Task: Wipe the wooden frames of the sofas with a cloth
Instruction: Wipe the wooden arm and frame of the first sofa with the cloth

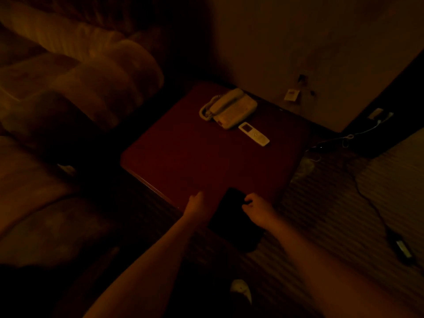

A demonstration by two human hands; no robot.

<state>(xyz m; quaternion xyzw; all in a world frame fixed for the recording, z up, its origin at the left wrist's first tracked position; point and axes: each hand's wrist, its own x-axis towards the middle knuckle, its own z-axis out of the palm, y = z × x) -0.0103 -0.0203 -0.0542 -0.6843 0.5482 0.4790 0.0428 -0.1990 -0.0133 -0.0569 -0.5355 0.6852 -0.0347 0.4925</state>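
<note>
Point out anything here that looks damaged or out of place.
On the wall behind the table, a socket plate hangs loose and tilted below an open hole. A cable trails across the carpet.

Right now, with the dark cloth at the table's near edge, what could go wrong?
1. The dark cloth hangs over the near edge of the red table, pinched only by the right hand; it may slip to the floor.
2. A wide sweep could knock the telephone or remote control at the far side.
3. Cables trail across the carpet on the right: a likely trip hazard in this dim light.
</note>
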